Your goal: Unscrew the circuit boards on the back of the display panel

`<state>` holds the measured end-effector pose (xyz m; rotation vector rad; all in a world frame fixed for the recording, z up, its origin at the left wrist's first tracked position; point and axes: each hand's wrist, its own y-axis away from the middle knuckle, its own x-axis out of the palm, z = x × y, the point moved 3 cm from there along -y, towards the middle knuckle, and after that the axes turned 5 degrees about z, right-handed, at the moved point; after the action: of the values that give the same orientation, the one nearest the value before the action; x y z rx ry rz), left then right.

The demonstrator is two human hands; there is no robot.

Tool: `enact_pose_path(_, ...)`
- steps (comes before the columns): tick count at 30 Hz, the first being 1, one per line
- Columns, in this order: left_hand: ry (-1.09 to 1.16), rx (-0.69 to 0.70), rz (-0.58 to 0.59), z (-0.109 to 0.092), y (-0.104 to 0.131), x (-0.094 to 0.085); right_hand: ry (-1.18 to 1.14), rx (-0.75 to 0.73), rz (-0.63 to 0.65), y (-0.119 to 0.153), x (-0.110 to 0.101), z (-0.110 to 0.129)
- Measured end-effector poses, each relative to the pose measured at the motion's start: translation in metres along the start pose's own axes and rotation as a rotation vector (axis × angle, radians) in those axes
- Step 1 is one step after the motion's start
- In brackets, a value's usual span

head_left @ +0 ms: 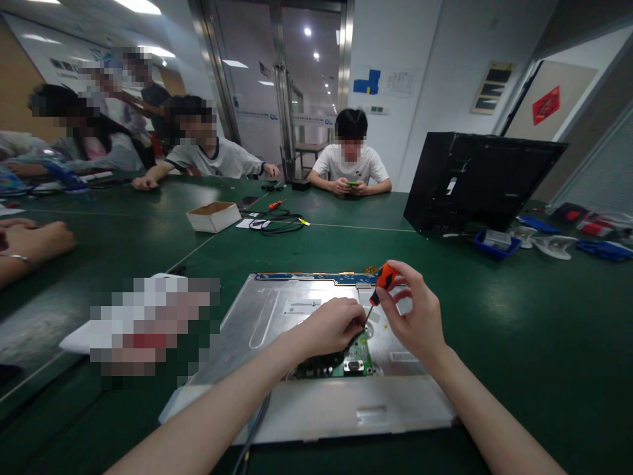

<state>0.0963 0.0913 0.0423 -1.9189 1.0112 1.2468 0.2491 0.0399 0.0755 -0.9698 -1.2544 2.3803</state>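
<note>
A silver metal display panel [420,409] lies flat on the green table in front of me. My right hand [418,316] grips an orange and black screwdriver [386,276] by its handle, shaft slanting down to the left. Beside the tip, my left hand [333,323] is closed, fingers pinched together; what they hold is hidden. Below them sits a green circuit board [364,359] with a metal-framed port, partly covered by my left hand. Along the panel's far edge runs a narrow blue circuit strip [297,278]. A dark cable [260,422] trails over the near edge, under my left forearm.
A black monitor housing [475,185] stands at the right, near a blue tray [494,245]. Further back are an open cardboard box [215,218], a coiled black cable [277,227] and another screwdriver [275,205]. Several people sit around the table; another person's hand [39,241] rests at left.
</note>
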Motion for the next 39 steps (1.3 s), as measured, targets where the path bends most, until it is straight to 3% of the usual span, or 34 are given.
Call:
enact_pose_path(9, 0.003, 0.007, -0.006, 0.0008, 0.0001, 0.0006, -0.09, 0.045, -0.049, 0.0037, 0.0016, -0.0027)
enact_pose_path(21, 0.0, 0.017, -0.014, 0.0016, 0.0008, 0.0023, 0.035, -0.03, 0.008, -0.001, -0.0017, 0.0031)
enact_pose_path(29, 0.012, 0.01, -0.009, 0.0007, 0.0012, 0.0006, -0.036, 0.012, -0.075, 0.0029, -0.0005, -0.0019)
enact_pose_path(39, 0.005, 0.007, -0.008, 0.0008, 0.0002, 0.0018, -0.026, -0.037, 0.026, 0.0014, 0.0007, 0.0032)
